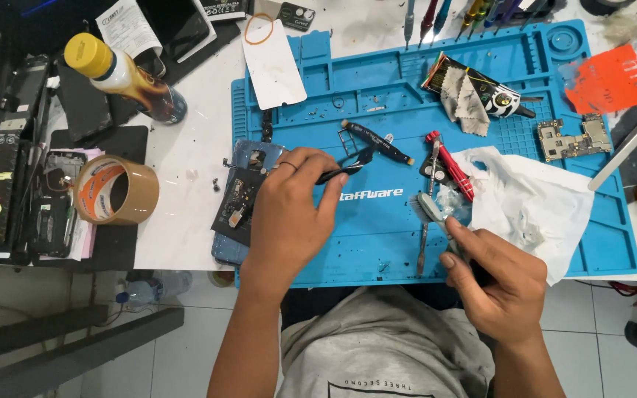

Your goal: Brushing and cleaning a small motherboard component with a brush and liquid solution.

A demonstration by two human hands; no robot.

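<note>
My left hand point(289, 217) rests on an opened blue phone point(239, 197) at the left edge of a blue repair mat point(377, 243). Its fingers grip black tweezers point(349, 168) whose tips point right, close to a black flex cable point(377, 140) and a small metal tray frame point(349, 137). My right hand point(497, 284) is at the mat's front edge and pinches a small grey-green piece point(431, 208) beside a crumpled white plastic bag point(536, 195). A red-handled screwdriver point(451, 166) lies just above it, and a thin metal tool point(422, 247) lies to its left.
A brown tape roll point(116, 190), a yellow-capped bottle point(123, 74) and dismantled phone parts point(57, 206) crowd the left of the table. On the mat lie a white panel point(274, 63), a cloth-wrapped bundle point(473, 92) and a circuit board point(573, 138). Orange paper point(610, 77) is top right.
</note>
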